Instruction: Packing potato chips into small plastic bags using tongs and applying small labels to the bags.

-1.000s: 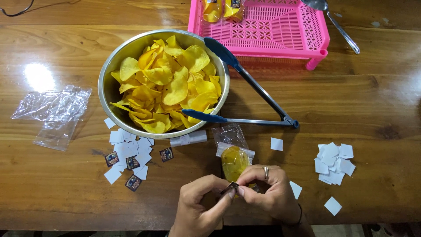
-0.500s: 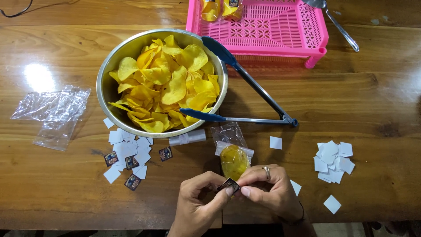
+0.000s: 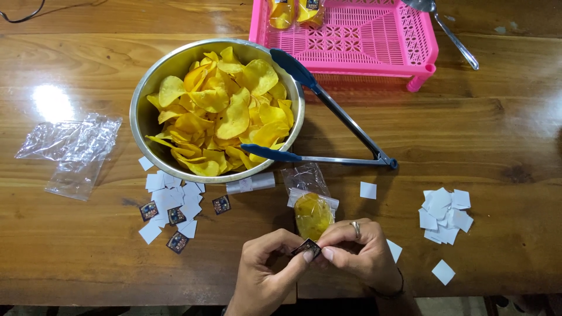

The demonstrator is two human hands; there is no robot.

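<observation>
My left hand (image 3: 266, 269) and my right hand (image 3: 357, 251) meet near the table's front edge. Both pinch one small dark square sticker (image 3: 307, 248) between thumb and fingertips. Just beyond the fingers lies a small clear bag (image 3: 312, 210) with yellow chips inside, flat on the wooden table (image 3: 503, 134). A steel bowl (image 3: 146, 88) heaped with yellow chips (image 3: 225, 111) stands farther back. Blue-tipped metal tongs (image 3: 333, 131) rest on its rim, their joint end on the table.
A pink plastic basket (image 3: 351, 41) with two filled bags stands at the back. Empty clear bags (image 3: 73, 149) lie at the left. Small stickers and white squares (image 3: 172, 205) are scattered by the bowl, more white squares (image 3: 445, 213) at the right. A metal spoon (image 3: 451, 35) lies beside the basket.
Both hands have stayed in place at the front edge. The fingers have shifted slightly on the small sticker. Nothing else on the table has moved.
</observation>
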